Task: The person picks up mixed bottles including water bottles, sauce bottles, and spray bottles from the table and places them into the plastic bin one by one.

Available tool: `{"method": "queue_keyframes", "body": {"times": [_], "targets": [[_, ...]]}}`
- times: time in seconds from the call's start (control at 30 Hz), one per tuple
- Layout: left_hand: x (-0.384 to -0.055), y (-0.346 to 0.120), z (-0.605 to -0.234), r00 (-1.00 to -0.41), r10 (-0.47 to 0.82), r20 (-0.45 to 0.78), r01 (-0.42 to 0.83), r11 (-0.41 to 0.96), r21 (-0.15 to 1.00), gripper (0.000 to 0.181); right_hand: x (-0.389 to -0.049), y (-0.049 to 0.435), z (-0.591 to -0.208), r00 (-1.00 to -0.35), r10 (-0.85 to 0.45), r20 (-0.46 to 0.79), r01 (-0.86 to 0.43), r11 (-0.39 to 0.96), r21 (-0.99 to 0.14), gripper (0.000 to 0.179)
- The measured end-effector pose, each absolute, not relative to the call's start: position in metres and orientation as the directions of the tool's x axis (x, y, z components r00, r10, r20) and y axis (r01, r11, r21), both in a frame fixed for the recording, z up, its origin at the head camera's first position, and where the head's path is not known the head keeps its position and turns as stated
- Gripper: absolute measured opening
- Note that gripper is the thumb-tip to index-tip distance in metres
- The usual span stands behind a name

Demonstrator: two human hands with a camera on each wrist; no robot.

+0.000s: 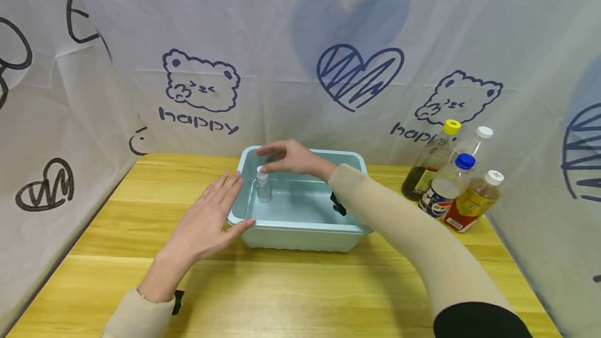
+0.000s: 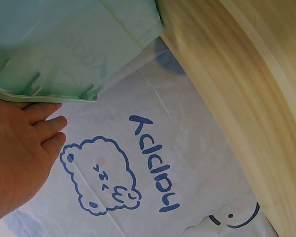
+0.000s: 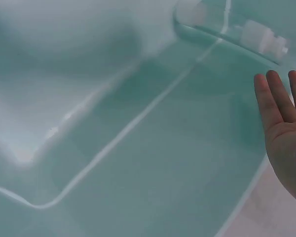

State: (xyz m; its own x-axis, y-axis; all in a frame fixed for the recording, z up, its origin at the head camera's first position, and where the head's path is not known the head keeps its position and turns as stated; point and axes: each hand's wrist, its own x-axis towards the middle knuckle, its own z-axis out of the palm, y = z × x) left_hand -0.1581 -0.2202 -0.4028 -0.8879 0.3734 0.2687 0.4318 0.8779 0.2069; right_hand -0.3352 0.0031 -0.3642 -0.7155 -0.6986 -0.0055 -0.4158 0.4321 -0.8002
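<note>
Small bottle (image 1: 263,190) upright in the basin (image 1: 300,227)

From my remote place I see the bottle at the basin's left end, probably standing on a flat base. The left hand (image 1: 206,223), fingers straight, lies against the basin, I think for steadying it. The right hand (image 1: 293,158) reaches above the bottle, fingers extended, gripping nothing; whether its thumb touches the cap (image 1: 261,170), I cannot tell.

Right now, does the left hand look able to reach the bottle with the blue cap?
Probably not: the left hand is at the left of the bin, while the bottle with the blue cap stands at the right, beyond the right arm.
</note>
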Motion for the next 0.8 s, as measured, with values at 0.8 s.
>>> {"method": "queue_keyframes", "body": {"times": [0.8], "targets": [[-0.160,-0.219,-0.405,-0.890,0.363,0.277,0.426,0.878,0.219,0.094,-0.289,0.075,-0.284,-0.768,-0.551,0.326,-0.512,0.223,-0.830,0.046]]}}
